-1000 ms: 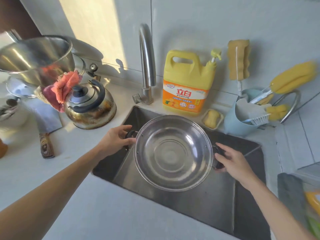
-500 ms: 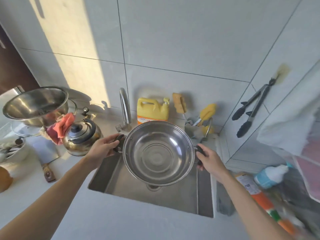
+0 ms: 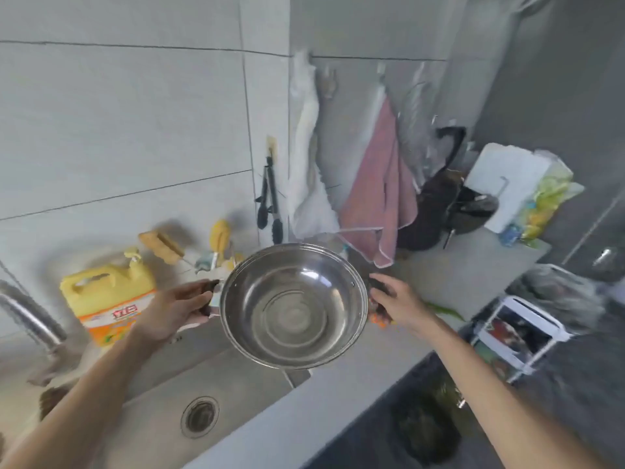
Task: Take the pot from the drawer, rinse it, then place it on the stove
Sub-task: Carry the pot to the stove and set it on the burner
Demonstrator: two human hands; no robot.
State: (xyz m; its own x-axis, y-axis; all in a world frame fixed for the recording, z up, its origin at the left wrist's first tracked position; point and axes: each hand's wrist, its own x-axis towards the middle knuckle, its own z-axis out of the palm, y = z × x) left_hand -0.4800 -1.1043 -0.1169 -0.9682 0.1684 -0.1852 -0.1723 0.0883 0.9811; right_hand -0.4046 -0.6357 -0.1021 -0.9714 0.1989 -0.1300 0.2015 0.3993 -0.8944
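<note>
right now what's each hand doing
left hand: closed on the round stainless steel pot's dark left handle
right hand: closed on its right handle

pot [image 3: 293, 306] above sink [image 3: 236, 394] corner (mid-air), detergent jug [image 3: 110, 299] left; tongs [image 3: 269, 198] behind

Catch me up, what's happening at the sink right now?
A person is holding a steel pot in the air by its two side handles, left hand on one and right hand on the other. The pot sits above the right end of the sink and the counter edge, and looks empty. The faucet is off to the left with no water visibly running. No stove can be made out in this blurred view, so placing it is not yet done.
</note>
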